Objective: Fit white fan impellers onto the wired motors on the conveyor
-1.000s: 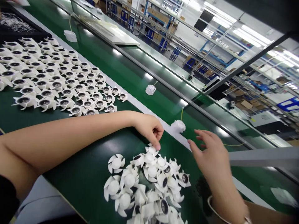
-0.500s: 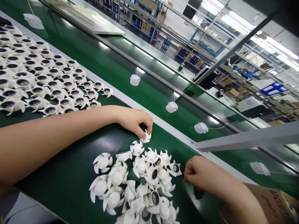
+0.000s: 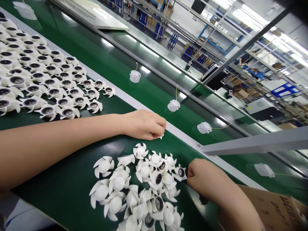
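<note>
Your left hand (image 3: 146, 124) is gripping a white fan wheel (image 3: 161, 136), mostly hidden under your bent fingers, near the far edge of the green counter (image 3: 72, 163). Your right hand (image 3: 203, 175) is holding its fingers curled against or just beside the outermost wheel (image 3: 180, 172) of a loose pile (image 3: 119, 183); whether it is gripping that wheel cannot be told. Ranked wheels (image 3: 47, 111) are lying dark hub up at left. Beyond the pale strip (image 3: 180, 133), white housings (image 3: 173, 106) are sitting well apart.
</note>
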The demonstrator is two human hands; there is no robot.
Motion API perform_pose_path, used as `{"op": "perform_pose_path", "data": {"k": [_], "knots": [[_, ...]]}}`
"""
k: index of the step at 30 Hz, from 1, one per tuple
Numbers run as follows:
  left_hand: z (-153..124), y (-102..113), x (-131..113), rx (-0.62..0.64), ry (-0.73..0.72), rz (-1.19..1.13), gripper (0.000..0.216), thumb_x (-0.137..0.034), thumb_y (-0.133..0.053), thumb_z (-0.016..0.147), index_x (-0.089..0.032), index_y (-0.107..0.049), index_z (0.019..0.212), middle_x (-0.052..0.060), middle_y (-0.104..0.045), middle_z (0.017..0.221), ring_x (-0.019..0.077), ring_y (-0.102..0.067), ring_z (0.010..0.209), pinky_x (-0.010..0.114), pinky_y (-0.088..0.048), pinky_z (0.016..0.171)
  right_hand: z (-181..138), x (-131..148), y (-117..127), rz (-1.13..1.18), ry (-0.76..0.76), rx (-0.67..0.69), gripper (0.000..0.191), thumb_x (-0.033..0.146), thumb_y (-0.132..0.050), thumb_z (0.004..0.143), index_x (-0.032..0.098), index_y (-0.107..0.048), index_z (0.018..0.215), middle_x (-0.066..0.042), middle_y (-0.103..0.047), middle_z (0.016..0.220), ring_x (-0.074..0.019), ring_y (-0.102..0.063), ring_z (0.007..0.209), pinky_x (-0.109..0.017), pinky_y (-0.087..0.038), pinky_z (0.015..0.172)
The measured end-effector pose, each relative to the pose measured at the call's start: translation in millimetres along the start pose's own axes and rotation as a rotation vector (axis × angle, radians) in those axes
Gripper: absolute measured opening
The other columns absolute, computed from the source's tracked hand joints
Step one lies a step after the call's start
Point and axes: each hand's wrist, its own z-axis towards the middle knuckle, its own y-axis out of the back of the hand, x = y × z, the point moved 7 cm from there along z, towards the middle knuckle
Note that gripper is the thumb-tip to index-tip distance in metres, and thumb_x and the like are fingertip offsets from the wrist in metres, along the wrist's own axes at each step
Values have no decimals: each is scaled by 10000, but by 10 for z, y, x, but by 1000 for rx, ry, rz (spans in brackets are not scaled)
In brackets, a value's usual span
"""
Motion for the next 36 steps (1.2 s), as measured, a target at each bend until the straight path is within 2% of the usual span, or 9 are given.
{"op": "perform_pose_path", "data": {"k": [4, 11, 17, 21, 24, 26, 29, 34, 36], "knots": [[-16, 25, -97, -23, -70, -30, 102, -206, -610, 812, -205, -586, 714, 17, -689, 1012, 161, -621, 879, 289, -385, 640, -14, 32, 28, -22, -36, -16, 303, 47, -507, 609, 203, -374, 386, -7, -461, 404, -102, -377, 298, -262, -220, 379], [-28, 82, -31, -53, -15, -164, 73, -204, -649, 766, -201, -585, 730, 30, -696, 964, 165, -627, 868, 280, -425, 672, -47, 44, 58, -34, -84, -17, 316, 25, -505, 614, 194, -328, 414, 8, -431, 416, -95, -376, 304, -257, -218, 399], [-16, 75, -30, -87, -27, -322, 270, -283, -654, 833, -185, -551, 604, 52, -722, 955, 162, -651, 867, 283, -468, 733, -18, 102, 40, -73, -75, -2, 299, 53, -521, 597, 200, -294, 470, 23, -404, 429, -110, -400, 308, -277, -173, 387], [-16, 42, 9, -86, -16, -320, 303, -353, -651, 866, -186, -592, 620, 59, -735, 975, 179, -664, 921, 291, -479, 769, 41, 35, 70, -104, -87, -32, 205, 98, -543, 597, 209, -397, 507, 20, -481, 491, -128, -450, 376, -285, -208, 394], [-24, 41, 70, -100, 14, -367, 184, -303, -690, 825, -188, -617, 700, 59, -725, 989, 186, -658, 967, 285, -481, 815, 96, -132, 161, -81, -74, -107, 140, 130, -550, 642, 213, -477, 555, 10, -563, 552, -146, -513, 487, -277, -266, 441], [-29, 16, 132, -74, 71, -385, 147, -269, -728, 773, -193, -648, 870, 60, -705, 1052, 197, -641, 1007, 289, -479, 857, 104, -202, 273, -33, 0, -214, 128, 159, -539, 706, 211, -503, 595, 7, -582, 587, -146, -518, 538, -269, -290, 482], [-42, -73, 237, 12, 188, -395, 453, -299, -769, 726, -198, -621, 1142, 65, -665, 1157, 202, -619, 1025, 289, -480, 866, 47, -124, 427, 139, 188, -364, 131, 241, -507, 805, 217, -530, 679, 23, -541, 591, -140, -475, 549, -256, -313, 511], [-51, -182, 314, 54, 248, -439, 400, -284, -754, 750, -206, -657, 1129, 36, -695, 1130, 192, -625, 1044, 274, -459, 877, 4, 401, 539, 430, 469, -482, 119, 275, -508, 835, 215, -557, 745, 25, -531, 631, -137, -472, 583, -238, -347, 522], [-55, -204, 339, 55, 269, -463, 550, -287, -787, 721, -212, -600, 1233, 27, -709, 1112, 193, -634, 1024, 277, -454, 853, 69, 626, 578, 446, 533, -512, 88, 250, -523, 818, 210, -568, 755, 24, -549, 646, -130, -478, 580, -236, -357, 527]]}}
